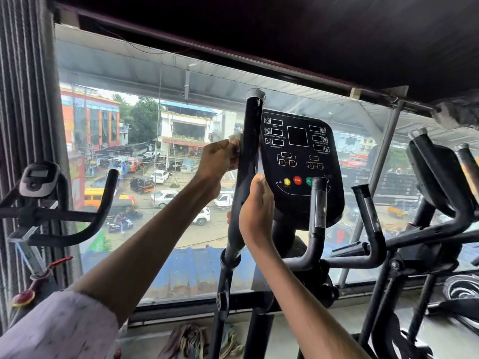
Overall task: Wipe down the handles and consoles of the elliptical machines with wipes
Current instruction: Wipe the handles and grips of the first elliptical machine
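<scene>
A tall black handle (250, 130) of the elliptical rises just left of its black console (298, 161), which has yellow, red and green buttons. My left hand (219, 159) holds a white wipe (236, 141) against the handle's left side, about halfway up. Lower down, my right hand (255, 211) grips the same handle with the thumb pointing up. A short curved inner handle (318, 203) stands in front of the console's lower right.
An exercise bike with a small display (39, 177) and curved handlebar (103, 206) stands at the left. Another machine's handles (370, 216) crowd the right. A large window (160, 156) lies straight ahead. Crumpled cloths (191, 340) lie on the floor below.
</scene>
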